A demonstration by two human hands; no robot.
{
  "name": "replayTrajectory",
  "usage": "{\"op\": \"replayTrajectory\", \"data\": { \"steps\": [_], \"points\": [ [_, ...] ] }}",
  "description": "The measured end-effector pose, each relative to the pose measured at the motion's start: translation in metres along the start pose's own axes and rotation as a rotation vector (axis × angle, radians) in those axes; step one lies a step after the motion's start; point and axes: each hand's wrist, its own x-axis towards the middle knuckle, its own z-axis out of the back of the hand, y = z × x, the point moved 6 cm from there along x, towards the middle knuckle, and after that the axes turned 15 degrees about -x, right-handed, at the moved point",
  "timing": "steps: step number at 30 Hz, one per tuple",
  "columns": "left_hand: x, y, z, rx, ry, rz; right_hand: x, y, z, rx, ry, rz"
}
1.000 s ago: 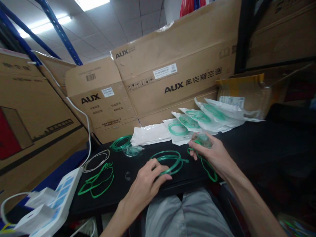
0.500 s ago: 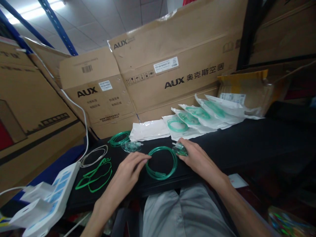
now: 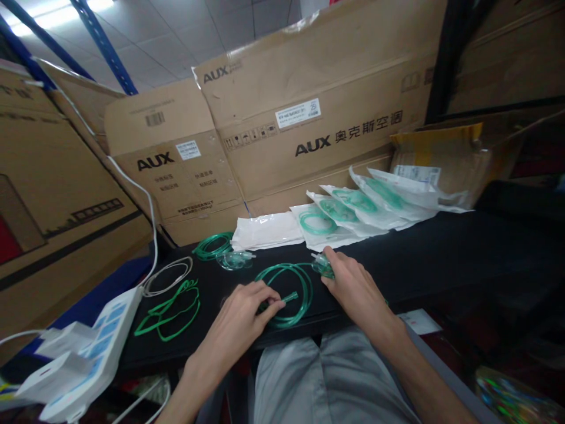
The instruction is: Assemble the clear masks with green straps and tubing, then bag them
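Observation:
My left hand (image 3: 251,307) pinches a coil of green tubing (image 3: 308,288) near its end, and a green connector points right from the fingertips. The loops lie on the black table in front of me. To the right, my right hand (image 3: 353,285) is closed around a clear green mask (image 3: 322,266) with a whitish tip; part of it is hidden in the palm. A strand of the tubing runs up to this mask. Behind my left hand lie a second clear mask (image 3: 235,260) and another green tubing coil (image 3: 213,246).
Green elastic straps (image 3: 165,312) and a pale thin coil (image 3: 168,278) lie at left, beside a white power strip (image 3: 103,347). White pouches (image 3: 267,231) and several clear-fronted packets with green tubing (image 3: 318,224) line the back. Cardboard boxes (image 3: 265,159) stand behind.
My left hand has moved right and toward me, taking hold of the tubing near its end; the loops have shifted and opened. My right hand, still on the mask, has moved slightly right.

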Motion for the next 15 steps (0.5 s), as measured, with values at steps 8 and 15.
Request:
{"op": "replayTrajectory", "data": {
  "steps": [8, 15],
  "points": [
    [0.01, -0.006, -0.014, -0.088, -0.211, 0.148, -0.007, 0.025, 0.001, 0.409, 0.122, 0.148],
    [0.005, -0.016, -0.012, -0.186, -0.092, 0.151, -0.007, 0.025, -0.001, 0.571, 0.152, 0.218]
  ]
}}
